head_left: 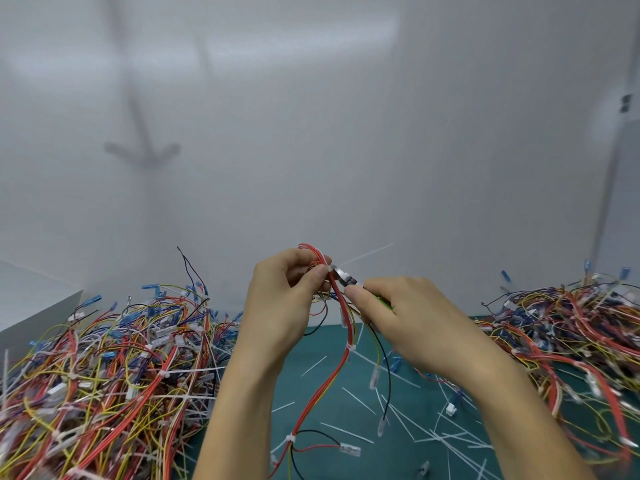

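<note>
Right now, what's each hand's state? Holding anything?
Left hand: closed, pinching the wire harness near its top.
Right hand: closed around the green-handled cutters, tips at the cable tie tail.

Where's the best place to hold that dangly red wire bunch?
Pinch the wire bunch near its top, beside the white tie, coming from the left like the left hand. There it is bound tight; lower down it hangs loose, and the cutters in the right hand fill the right side.

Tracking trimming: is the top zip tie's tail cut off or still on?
Still on: the white tail juts from the wires in the left hand, past the cutters in the right hand.
</note>
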Motion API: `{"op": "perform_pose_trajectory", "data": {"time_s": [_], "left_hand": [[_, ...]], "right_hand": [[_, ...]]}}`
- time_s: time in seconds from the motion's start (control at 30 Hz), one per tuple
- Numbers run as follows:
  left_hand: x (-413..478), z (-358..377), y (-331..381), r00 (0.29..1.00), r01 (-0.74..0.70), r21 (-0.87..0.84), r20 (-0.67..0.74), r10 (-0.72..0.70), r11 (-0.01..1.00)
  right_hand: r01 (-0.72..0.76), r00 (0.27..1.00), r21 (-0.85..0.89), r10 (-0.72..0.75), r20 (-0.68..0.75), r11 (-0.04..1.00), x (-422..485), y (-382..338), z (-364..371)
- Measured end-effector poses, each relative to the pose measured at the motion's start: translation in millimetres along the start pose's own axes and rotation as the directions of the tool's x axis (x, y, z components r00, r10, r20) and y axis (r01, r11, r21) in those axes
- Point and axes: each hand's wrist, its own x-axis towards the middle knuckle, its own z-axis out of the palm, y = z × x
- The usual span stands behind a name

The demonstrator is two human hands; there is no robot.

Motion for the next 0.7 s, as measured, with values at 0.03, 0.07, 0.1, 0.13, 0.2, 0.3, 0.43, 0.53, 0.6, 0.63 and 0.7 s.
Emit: {"op": "perform_pose_trajectory", "data": {"time_s": [0.03,0.07,0.1,0.13,0.2,0.3,0.43,0.53,0.6,0.63,0.7], "left_hand": [[-0.2,0.1,0.2,1.0,0.0,-0.002,0.001,0.0,1.0],[-0.4,0.0,0.3,1.0,0.0,-0.004,0.002,0.0,1.0],[-0.5,0.0,0.4,1.0,-0.001,-0.006,0.002,0.001,1.0],[-0.7,-0.1,0.6,1.0,-0.004,-0.007,0.001,0.004,1.0],[-0.7,-0.3,0.8,1.0,-0.009,-0.007,-0.003,0.009,1.0],[-0.4,-0.2,1.1,1.0,-0.014,-0.009,-0.005,0.014,1.0],[-0.9,-0.2,2.2,1.0,-0.015,-0.02,-0.006,0.015,1.0],[-1.2,-0.5,3.1,1.0,-0.019,-0.021,-0.008,0.018,1.0],[-1.4,-0.6,3.3,1.0,-0.017,-0.02,-0.007,0.017,1.0],[-1.5,-0.7,3.3,1.0,-0.015,-0.023,-0.007,0.015,1.0],[-1.4,-0.9,2.9,1.0,-0.014,-0.023,-0.006,0.014,1.0]], "right_hand": [[-0.003,1.0,0.008,0.003,0.004,1.0,-0.1,-0.2,0.0],[-0.008,1.0,0.016,0.008,0.007,1.0,-0.2,-0.5,0.0],[-0.013,1.0,0.025,0.013,0.012,1.0,-0.2,-0.8,0.1],[-0.017,1.0,0.035,0.017,0.016,0.999,-0.3,-1.2,0.0],[-0.021,1.0,0.05,0.02,0.024,0.999,-0.5,-2.4,-0.4],[-0.023,0.999,0.071,0.02,0.032,0.997,-1.3,-5.0,-1.9],[-0.032,0.999,0.093,0.029,0.036,0.995,-2.4,-7.7,-3.4],[-0.033,0.999,0.119,0.029,0.033,0.992,-2.5,-8.1,-3.5],[-0.041,0.998,0.146,0.035,0.043,0.988,-2.6,-8.3,-3.3],[-0.05,0.998,0.162,0.042,0.052,0.986,-2.7,-8.3,-3.1],[-0.069,0.996,0.201,0.054,0.076,0.977,-2.3,-7.6,-2.3]]}}
